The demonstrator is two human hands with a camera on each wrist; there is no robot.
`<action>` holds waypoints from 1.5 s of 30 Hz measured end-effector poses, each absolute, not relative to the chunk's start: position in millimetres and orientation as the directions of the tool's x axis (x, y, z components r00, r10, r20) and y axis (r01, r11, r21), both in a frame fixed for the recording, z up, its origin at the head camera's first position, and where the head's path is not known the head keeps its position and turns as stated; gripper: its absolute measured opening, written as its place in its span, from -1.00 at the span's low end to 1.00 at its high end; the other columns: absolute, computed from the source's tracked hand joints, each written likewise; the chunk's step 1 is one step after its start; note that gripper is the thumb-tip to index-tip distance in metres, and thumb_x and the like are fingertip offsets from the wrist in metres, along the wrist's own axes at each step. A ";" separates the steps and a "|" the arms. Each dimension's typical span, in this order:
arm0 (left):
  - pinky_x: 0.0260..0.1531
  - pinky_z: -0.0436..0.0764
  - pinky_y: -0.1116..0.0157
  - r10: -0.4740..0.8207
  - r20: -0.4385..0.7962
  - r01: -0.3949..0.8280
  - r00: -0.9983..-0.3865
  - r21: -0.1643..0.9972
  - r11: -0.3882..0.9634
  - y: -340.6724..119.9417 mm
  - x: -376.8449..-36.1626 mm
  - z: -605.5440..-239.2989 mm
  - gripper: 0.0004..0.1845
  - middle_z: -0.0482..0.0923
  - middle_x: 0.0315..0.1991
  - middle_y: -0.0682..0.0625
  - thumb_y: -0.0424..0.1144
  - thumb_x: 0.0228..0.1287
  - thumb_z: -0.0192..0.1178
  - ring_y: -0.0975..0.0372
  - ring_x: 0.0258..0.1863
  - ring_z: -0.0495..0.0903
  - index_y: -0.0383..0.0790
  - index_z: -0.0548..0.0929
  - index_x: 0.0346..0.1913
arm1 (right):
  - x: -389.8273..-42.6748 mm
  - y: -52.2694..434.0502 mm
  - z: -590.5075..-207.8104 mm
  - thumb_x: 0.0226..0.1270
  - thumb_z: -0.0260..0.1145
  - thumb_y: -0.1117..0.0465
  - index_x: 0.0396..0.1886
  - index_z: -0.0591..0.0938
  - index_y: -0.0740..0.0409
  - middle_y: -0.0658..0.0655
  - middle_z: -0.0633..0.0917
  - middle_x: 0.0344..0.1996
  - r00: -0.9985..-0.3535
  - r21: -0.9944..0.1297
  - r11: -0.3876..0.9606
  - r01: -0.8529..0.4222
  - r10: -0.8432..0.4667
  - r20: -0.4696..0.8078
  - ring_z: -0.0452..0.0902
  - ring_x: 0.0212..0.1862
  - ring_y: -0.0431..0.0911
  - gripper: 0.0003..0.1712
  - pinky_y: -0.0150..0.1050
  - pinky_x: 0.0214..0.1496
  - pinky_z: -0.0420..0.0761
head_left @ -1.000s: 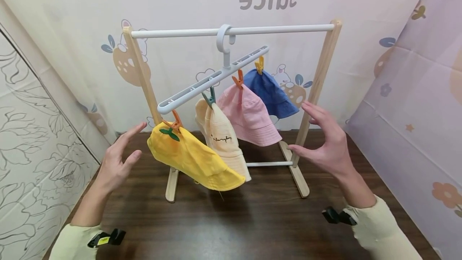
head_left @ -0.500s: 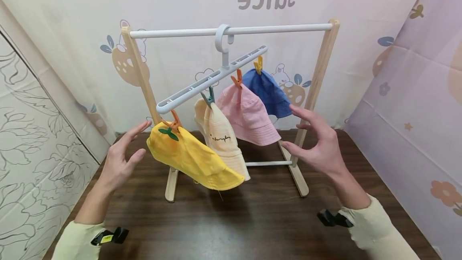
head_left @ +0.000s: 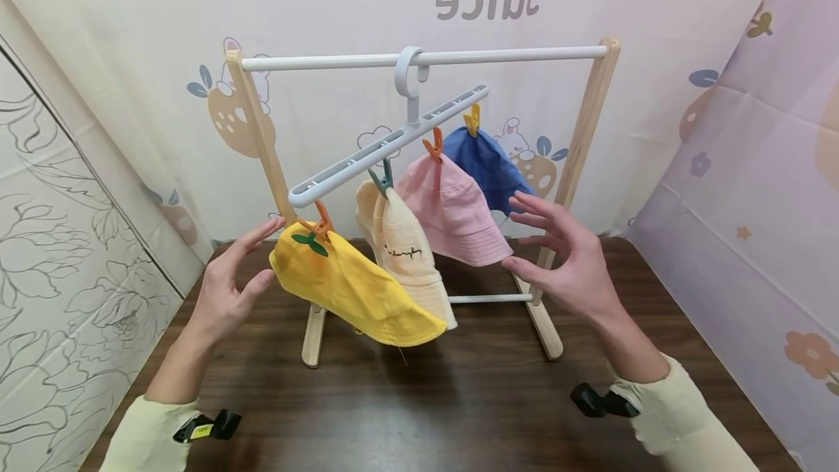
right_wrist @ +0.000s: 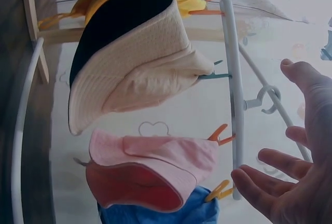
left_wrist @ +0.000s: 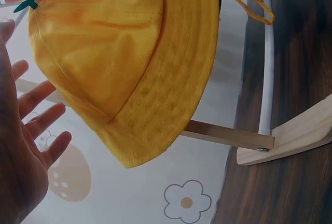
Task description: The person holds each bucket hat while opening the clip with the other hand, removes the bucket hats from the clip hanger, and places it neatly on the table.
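Note:
A yellow bucket hat [head_left: 354, 286] with a green leaf hangs from an orange clip at the near end of a grey hanger [head_left: 387, 144]. Behind it hang a cream hat [head_left: 406, 250], a pink hat [head_left: 452, 213] and a blue hat [head_left: 490, 166], each on its own clip [head_left: 473, 119]. My left hand [head_left: 229, 282] is beside the yellow hat, fingers spread, holding nothing. My right hand [head_left: 566, 253] is beside the pink and blue hats, its fingers overlapping the blue brim in the head view and holding nothing. In the right wrist view, the cream hat's dark lining shows.
The hanger hooks over the white top bar [head_left: 328, 61] of a rack with wooden posts [head_left: 586, 130]. Its wooden feet [head_left: 314, 337] stand on a dark wood table [head_left: 393, 414]. Printed curtains [head_left: 721, 166] enclose the back and sides.
My left hand has moved right, up to the yellow hat. My right hand has moved left toward the pink and blue hats. The hats and hanger hang as before.

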State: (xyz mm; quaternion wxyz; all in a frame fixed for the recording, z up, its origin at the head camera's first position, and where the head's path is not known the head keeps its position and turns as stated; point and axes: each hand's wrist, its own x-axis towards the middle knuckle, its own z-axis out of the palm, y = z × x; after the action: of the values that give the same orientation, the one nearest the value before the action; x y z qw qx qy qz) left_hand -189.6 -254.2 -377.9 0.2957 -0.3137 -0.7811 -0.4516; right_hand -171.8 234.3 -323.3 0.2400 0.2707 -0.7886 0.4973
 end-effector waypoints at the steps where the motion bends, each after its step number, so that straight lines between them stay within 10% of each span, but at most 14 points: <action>1: 0.52 0.43 0.50 0.225 0.738 0.752 -0.636 0.526 0.398 -253.9 -189.2 -377.0 -0.26 0.62 0.57 0.25 -0.43 0.34 0.24 0.48 0.60 0.52 -0.29 0.53 0.63 | -171.6 233.5 -323.1 0.13 0.61 0.62 0.65 0.55 0.12 -0.10 0.69 0.53 -0.743 -0.661 0.354 -0.661 -0.189 0.642 0.73 0.40 -0.26 0.04 -0.42 0.19 0.80; 37: 0.38 0.59 0.52 0.223 0.755 0.773 -0.616 0.527 0.353 -236.8 -186.4 -375.7 -0.16 0.70 0.37 0.38 -0.51 0.07 0.40 0.52 0.31 0.70 -0.35 0.60 0.55 | -165.1 205.8 -309.6 0.27 0.60 0.51 0.63 0.55 0.12 -0.13 0.76 0.38 -0.805 -0.776 0.223 -0.590 -0.246 0.540 0.86 0.19 -0.28 -0.08 -0.33 0.11 0.86; 45: 0.35 0.59 0.54 0.233 0.758 0.781 -0.609 0.521 0.345 -234.4 -185.3 -375.2 -0.13 0.69 0.44 0.31 -0.53 0.03 0.45 0.51 0.28 0.70 -0.36 0.59 0.55 | -164.7 198.7 -309.7 0.30 0.61 0.45 0.66 0.51 0.16 0.22 0.71 0.47 -0.829 -0.802 0.231 -0.550 -0.263 0.493 0.85 0.18 -0.27 -0.07 -0.31 0.15 0.86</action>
State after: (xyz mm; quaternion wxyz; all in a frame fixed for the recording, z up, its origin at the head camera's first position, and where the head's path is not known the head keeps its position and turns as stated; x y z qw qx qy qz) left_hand -185.3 -234.4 -375.2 0.2933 -0.3312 -0.7657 -0.4670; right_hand -164.7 198.7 -309.7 0.1281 0.2625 -0.7741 0.5616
